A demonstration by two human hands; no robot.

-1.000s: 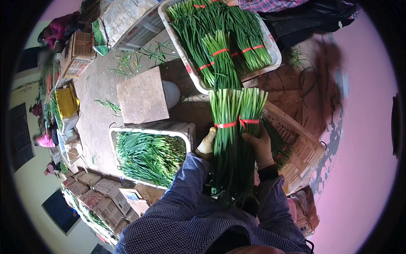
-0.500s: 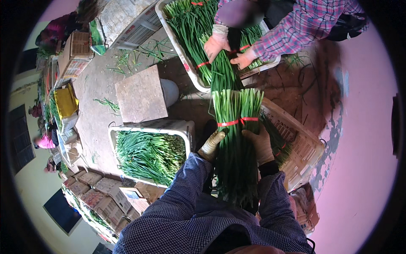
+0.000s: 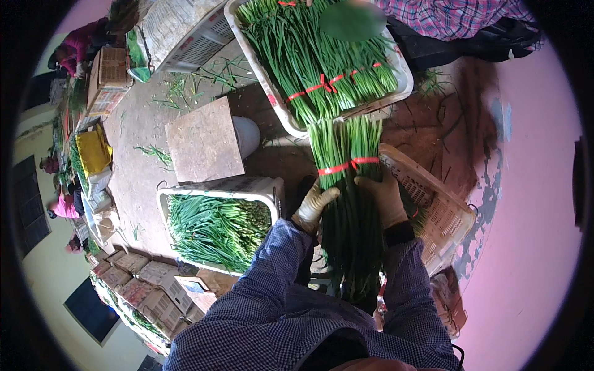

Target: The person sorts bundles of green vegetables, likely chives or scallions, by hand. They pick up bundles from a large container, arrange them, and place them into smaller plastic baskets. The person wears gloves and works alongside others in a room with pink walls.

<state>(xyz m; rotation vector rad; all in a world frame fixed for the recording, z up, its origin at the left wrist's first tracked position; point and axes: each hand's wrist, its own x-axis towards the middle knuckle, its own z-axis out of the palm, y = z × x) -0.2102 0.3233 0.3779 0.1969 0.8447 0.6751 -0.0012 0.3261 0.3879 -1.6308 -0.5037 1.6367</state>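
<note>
Two bundles of long green chives (image 3: pixel 348 216) stand side by side between my hands, each bound with red tape. Their pale cut ends point away from me and the dark leaves hang toward my body. My left hand (image 3: pixel 314 207), in a pale glove, is closed round the left side, its thumb on top just below the tape. The gloved right hand (image 3: pixel 382 199) grips the right side in the same way. Just beyond the cut ends is a white crate (image 3: pixel 405 77) filled with taped chive bundles.
At left stands a white crate (image 3: pixel 162 216) of loose chives. A square board (image 3: pixel 204 141) lies beyond it. An open plastic crate (image 3: pixel 442 210) with some chives sits right of my hands, near the pink wall (image 3: pixel 532 204). Far right, a co-worker's plaid sleeve (image 3: pixel 433 18) shows.
The co-worker's gloved hands have drawn back from the far crate, leaving its taped bundles in view. My chive bundles have shifted slightly away from me, and my left hand slightly right.
</note>
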